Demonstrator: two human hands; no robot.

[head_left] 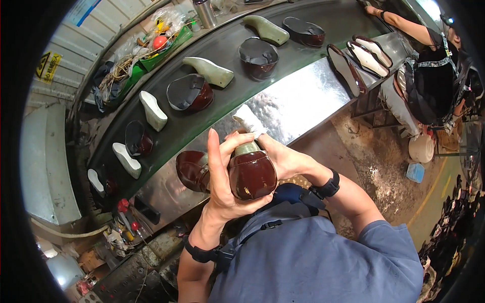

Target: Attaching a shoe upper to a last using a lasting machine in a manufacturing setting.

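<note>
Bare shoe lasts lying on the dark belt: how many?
5, right to left along the belt: green last, paler green last, upper white last, middle white last, lowest white last. More may be hidden.

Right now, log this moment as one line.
left hand: holding brown shoe | right hand: on same shoe | second shoe: left of left hand

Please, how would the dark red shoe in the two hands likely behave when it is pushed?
The shoe would probably feel stiff, as a greenish form shows at its edge, apparently filling it. Its glossy surface may make it rather slippery. Its rounded end suggests it could rock if set on that end.
</note>
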